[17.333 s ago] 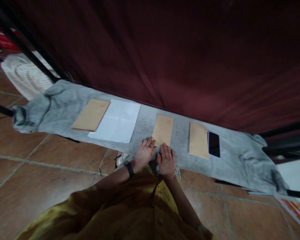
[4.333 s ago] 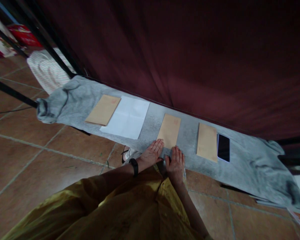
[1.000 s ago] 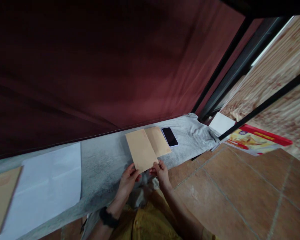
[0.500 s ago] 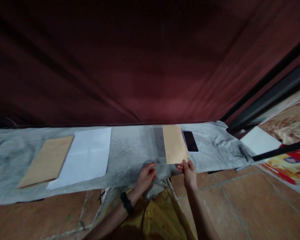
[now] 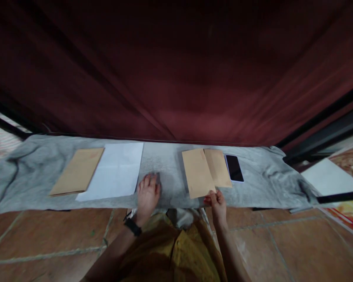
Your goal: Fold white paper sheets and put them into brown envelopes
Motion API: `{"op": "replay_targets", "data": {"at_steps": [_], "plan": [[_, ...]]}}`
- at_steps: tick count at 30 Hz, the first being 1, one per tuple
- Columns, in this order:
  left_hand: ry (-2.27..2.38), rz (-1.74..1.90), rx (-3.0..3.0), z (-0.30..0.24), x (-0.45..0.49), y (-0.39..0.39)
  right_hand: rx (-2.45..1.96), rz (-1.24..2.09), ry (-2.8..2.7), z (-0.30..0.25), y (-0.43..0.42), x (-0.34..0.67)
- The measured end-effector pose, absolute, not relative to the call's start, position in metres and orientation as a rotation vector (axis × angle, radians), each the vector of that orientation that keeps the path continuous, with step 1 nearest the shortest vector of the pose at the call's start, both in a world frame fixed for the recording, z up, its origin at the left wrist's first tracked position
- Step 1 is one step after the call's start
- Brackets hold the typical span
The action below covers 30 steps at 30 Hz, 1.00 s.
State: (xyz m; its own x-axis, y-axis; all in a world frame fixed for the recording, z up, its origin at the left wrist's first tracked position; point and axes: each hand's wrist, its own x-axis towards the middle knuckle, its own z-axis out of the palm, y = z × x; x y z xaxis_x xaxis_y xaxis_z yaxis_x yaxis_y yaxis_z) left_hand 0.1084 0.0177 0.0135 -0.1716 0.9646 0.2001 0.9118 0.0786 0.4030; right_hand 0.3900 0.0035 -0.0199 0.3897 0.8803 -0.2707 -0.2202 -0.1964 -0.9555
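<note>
My right hand (image 5: 218,206) pinches the lower right corner of a tan paper envelope (image 5: 197,172), which is slightly tilted. Another tan envelope (image 5: 219,168) lies on the cloth to its right, partly overlapped by the first. My left hand (image 5: 148,192), palm down with fingers stretched out, is over the grey cloth and holds nothing. Just left of it lie white paper sheets (image 5: 119,170). A stack of larger brown envelopes (image 5: 79,172) covers the sheets' left part.
A dark-screened phone (image 5: 234,168) lies right of the envelopes. Grey cloth (image 5: 261,176) covers the narrow table, with a dark red curtain (image 5: 176,86) behind it. Black metal bars (image 5: 329,129) stand at the right, near a white sheet (image 5: 331,175) and a colourful printed box (image 5: 350,217).
My left hand has moved left toward the white sheets and spread its fingers. My right hand has drawn its envelope left, uncovering the one beneath. The view has shifted somewhat.
</note>
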Motion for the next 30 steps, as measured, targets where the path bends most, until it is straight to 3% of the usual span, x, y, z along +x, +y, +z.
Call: {"op": "replay_targets", "data": {"at_steps": [9,21,30], "plan": [[2.717,0.3,1.729,0.009,0.066,0.009,-1.411,1.125,-0.624,-0.023,0.004,0.394],[2.679,-0.023,1.424,0.039,0.024,0.02,-1.366,1.07,-0.571,-0.023,0.006,0.412],[2.65,-0.046,1.362,0.043,0.018,0.023,-1.365,0.902,-0.553,-0.025,0.019,0.461]]}}
